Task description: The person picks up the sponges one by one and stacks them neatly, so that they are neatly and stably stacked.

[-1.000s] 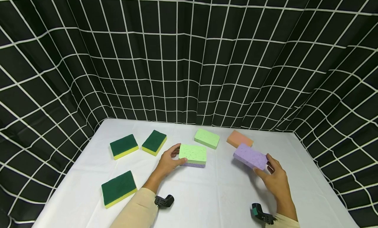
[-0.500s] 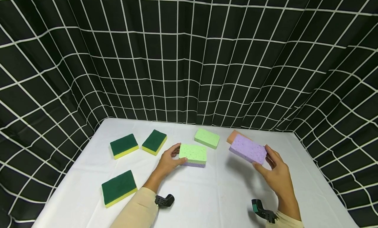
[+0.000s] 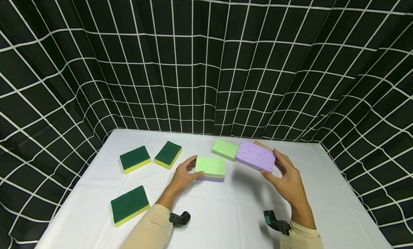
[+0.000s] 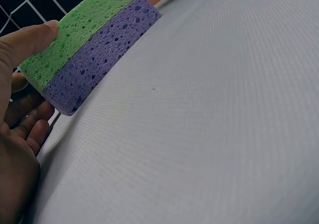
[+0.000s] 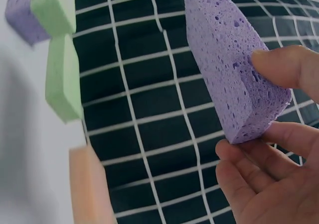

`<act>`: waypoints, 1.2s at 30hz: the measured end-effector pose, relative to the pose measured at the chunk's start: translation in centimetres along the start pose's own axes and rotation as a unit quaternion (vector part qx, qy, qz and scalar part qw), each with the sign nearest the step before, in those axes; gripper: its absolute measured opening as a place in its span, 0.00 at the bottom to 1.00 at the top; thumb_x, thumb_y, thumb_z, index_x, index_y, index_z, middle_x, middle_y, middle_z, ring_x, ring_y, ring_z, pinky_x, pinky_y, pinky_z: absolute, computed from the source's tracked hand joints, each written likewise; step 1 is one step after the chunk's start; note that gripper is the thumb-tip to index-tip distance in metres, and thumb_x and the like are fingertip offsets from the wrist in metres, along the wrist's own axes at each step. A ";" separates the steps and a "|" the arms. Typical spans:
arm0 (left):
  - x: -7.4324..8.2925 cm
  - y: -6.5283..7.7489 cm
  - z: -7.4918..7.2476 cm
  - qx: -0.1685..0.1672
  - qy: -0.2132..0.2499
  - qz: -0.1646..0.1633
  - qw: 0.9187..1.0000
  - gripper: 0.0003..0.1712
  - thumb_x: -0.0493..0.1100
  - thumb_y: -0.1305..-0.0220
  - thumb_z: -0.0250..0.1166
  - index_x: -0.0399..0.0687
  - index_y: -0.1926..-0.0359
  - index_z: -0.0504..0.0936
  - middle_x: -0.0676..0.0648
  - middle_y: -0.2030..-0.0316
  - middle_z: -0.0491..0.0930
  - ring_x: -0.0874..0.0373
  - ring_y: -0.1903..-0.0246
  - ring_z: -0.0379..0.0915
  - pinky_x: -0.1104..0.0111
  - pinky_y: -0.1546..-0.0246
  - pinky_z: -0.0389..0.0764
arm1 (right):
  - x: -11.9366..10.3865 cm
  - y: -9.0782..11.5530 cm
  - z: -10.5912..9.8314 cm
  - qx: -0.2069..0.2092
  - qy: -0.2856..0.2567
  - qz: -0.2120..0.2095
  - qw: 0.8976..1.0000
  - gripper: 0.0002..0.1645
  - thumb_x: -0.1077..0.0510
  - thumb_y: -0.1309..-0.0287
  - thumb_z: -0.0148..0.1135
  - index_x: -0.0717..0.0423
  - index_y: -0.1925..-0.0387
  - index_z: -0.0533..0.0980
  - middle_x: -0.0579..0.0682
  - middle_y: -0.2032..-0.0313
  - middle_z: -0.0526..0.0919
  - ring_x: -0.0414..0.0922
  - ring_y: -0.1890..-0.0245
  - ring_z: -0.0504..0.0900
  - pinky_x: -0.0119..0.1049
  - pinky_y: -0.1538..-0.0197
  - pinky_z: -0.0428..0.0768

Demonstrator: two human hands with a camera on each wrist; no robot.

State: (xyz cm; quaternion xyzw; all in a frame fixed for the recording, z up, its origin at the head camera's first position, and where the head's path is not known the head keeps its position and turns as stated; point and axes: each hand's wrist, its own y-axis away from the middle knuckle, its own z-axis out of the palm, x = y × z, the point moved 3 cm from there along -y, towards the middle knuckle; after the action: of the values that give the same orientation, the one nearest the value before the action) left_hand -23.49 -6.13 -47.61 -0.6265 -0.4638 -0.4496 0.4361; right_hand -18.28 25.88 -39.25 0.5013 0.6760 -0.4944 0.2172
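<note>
In our right hand (image 3: 285, 177) we pinch a purple rectangular porous sponge (image 3: 255, 156) above the white cloth-covered table (image 3: 248, 213); our left hand (image 3: 184, 175) grips a light green porous sponge (image 3: 210, 165) atop another purple sponge (image 4: 102, 55). Beyond lie a second green sponge (image 3: 223, 150) and a plain orange sponge (image 5: 89, 184).

text: none readable | labels/brands: none readable | numbers: none readable | signs: none readable | views: head, left wrist, right wrist
</note>
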 end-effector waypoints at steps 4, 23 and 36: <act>-0.1 0.0 0.0 -0.001 0.001 -0.005 1.000 0.40 0.35 0.45 0.72 0.29 0.34 0.65 0.33 0.46 0.74 0.37 0.44 0.67 0.48 0.42 0.65 | -0.7 -0.5 1.2 -0.012 -0.013 -0.018 1.000 0.48 0.75 0.56 0.72 0.72 0.33 0.60 0.59 0.38 0.67 0.51 0.42 0.70 0.30 0.39 0.66; -2.5 -1.0 0.3 0.004 -0.006 -0.012 1.000 0.41 0.36 0.45 0.73 0.33 0.33 0.65 0.35 0.45 0.74 0.41 0.43 0.67 0.52 0.40 0.65 | -5.2 -2.2 5.8 -0.076 -0.092 -0.045 0.992 0.44 0.81 0.57 0.66 0.85 0.38 0.57 0.73 0.42 0.65 0.65 0.43 0.67 0.34 0.39 0.67; -4.0 -1.4 0.4 0.003 -0.010 -0.008 1.000 0.43 0.43 0.47 0.75 0.39 0.32 0.66 0.41 0.44 0.75 0.47 0.43 0.69 0.58 0.40 0.67 | -4.3 -2.5 7.9 -0.108 -0.098 -0.032 0.989 0.44 0.78 0.54 0.68 0.80 0.36 0.59 0.70 0.39 0.65 0.61 0.38 0.66 0.50 0.37 0.65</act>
State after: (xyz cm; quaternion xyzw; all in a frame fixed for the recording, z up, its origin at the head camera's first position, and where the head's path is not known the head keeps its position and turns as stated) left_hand -25.46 -6.25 -51.38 -0.6261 -0.4742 -0.4456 0.4296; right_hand -20.39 16.84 -37.98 0.4021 0.7164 -0.4723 0.3194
